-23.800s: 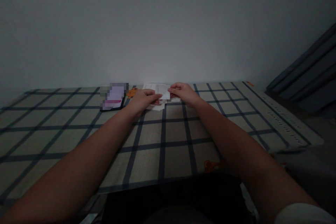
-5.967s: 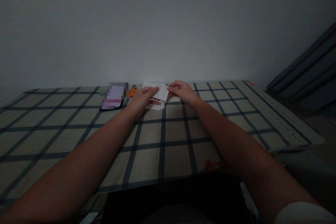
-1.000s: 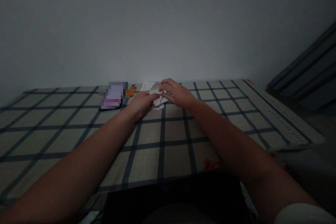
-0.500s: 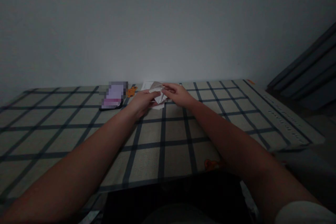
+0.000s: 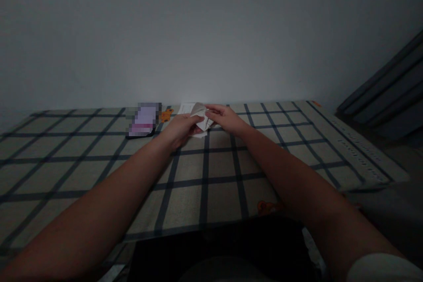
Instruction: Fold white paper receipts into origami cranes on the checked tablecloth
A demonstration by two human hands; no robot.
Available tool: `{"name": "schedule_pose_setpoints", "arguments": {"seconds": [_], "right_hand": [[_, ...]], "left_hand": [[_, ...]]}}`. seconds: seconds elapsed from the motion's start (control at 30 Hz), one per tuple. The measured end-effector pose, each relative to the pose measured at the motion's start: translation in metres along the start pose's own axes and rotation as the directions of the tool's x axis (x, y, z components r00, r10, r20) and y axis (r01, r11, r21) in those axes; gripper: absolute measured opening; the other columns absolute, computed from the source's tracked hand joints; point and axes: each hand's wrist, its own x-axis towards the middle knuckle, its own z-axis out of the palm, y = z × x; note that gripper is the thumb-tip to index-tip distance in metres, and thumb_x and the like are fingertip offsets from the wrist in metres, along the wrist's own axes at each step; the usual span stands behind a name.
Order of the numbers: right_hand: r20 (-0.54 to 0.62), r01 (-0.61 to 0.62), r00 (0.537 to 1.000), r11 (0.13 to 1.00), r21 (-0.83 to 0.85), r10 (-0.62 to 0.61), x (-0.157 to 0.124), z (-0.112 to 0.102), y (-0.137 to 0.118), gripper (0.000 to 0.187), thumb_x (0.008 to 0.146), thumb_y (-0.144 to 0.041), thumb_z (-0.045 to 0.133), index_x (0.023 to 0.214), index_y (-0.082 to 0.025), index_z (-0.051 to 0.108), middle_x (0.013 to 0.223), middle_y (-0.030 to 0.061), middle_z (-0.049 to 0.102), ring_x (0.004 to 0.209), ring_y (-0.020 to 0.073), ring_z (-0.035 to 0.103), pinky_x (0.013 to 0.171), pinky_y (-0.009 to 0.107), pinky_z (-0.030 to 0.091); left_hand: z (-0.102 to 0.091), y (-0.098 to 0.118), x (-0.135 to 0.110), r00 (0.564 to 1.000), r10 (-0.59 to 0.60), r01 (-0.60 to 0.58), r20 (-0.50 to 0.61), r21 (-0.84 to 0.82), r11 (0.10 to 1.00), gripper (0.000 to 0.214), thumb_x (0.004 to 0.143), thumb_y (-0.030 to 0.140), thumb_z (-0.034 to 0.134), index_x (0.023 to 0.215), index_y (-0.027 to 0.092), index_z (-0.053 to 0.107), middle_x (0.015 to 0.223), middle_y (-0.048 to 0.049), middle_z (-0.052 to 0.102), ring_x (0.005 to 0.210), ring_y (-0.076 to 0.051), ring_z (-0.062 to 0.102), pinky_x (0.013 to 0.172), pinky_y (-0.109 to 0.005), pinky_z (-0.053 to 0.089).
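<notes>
A folded piece of white paper [image 5: 204, 122] is held between my two hands, tilted above the table near its back edge. My left hand [image 5: 183, 128] pinches it from the left, thumb on top and fingers underneath. From the right, my right hand [image 5: 225, 118] grips the other side with thumb and fingers closed on it. Beneath and behind lie more white paper sheets [image 5: 186, 108], partly covered by my hands. The exact shape of the folds is too dim to make out.
A phone [image 5: 144, 119] with a blurred, lit screen lies to the left. The checked tablecloth [image 5: 185, 172] has orange bear prints [image 5: 167, 115] and lettering along its right side. A pale wall [image 5: 211, 35] rises behind the table; a dark curtain [image 5: 393, 92] hangs at the right.
The folded paper has turned slightly and shifted a little to the right. Both hands keep hold of it, the right one with slightly moved fingers.
</notes>
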Motion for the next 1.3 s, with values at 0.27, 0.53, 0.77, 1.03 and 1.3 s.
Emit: {"name": "schedule_pose_setpoints", "arguments": {"seconds": [0.27, 0.53, 0.77, 1.03, 1.3], "right_hand": [[0.017, 0.02, 1.0, 1.0, 0.002, -0.02, -0.002, -0.001, 0.0, 0.031, 0.089, -0.017, 0.06, 0.119, -0.017, 0.066, 0.115, 0.0082, 0.071, 0.092, 0.0145, 0.067, 0.086, 0.033, 0.058], [-0.006, 0.043, 0.999, 0.997, -0.06, -0.044, -0.001, -0.002, 0.002, 0.037, 0.088, -0.015, 0.061, 0.124, -0.015, 0.065, 0.118, 0.011, 0.07, 0.094, 0.0146, 0.068, 0.088, 0.032, 0.057], [0.003, 0.038, 0.999, 0.999, -0.028, -0.037, 0.0, -0.002, 0.005, 0.038, 0.089, -0.015, 0.06, 0.127, -0.016, 0.063, 0.115, 0.0096, 0.07, 0.09, 0.0131, 0.067, 0.084, 0.029, 0.058], [0.001, -0.007, 1.0, 0.999, 0.04, 0.007, -0.001, -0.001, 0.002, 0.035, 0.086, -0.012, 0.064, 0.12, -0.016, 0.067, 0.107, 0.0082, 0.072, 0.082, 0.0116, 0.065, 0.078, 0.026, 0.057], [0.0, 0.012, 1.0, 0.999, 0.052, -0.012, 0.0, -0.002, 0.004, 0.034, 0.085, -0.013, 0.064, 0.119, -0.017, 0.068, 0.111, 0.0084, 0.071, 0.088, 0.0128, 0.067, 0.083, 0.028, 0.056]], "left_hand": [[0.003, 0.003, -0.003, 1.0, -0.007, 0.007, -0.001, 0.017, 1.0, 0.011, 0.07, 0.019, 0.071, 0.073, 0.009, 0.069, 0.077, -0.0092, 0.069, 0.062, -0.011, 0.062, 0.059, -0.02, 0.05], [-0.002, -0.001, 0.002, 0.999, 0.008, -0.009, -0.032, -0.02, 1.0, 0.018, 0.067, 0.021, 0.074, 0.082, 0.012, 0.069, 0.078, -0.0078, 0.069, 0.059, -0.012, 0.059, 0.056, -0.024, 0.052], [0.001, 0.002, -0.001, 1.0, -0.004, 0.005, -0.026, 0.043, 0.999, 0.01, 0.069, 0.02, 0.07, 0.069, 0.01, 0.067, 0.067, -0.0064, 0.066, 0.053, -0.01, 0.056, 0.052, -0.02, 0.048], [0.006, 0.007, -0.008, 1.0, -0.003, 0.004, -0.01, 0.099, 0.995, 0.01, 0.074, 0.02, 0.066, 0.071, 0.01, 0.068, 0.07, -0.0071, 0.068, 0.056, -0.01, 0.06, 0.056, -0.021, 0.048], [0.003, 0.007, -0.007, 1.0, -0.001, 0.001, -0.004, 0.103, 0.995, 0.012, 0.073, 0.022, 0.068, 0.071, 0.011, 0.067, 0.07, -0.0066, 0.068, 0.055, -0.011, 0.06, 0.055, -0.021, 0.048]]}}
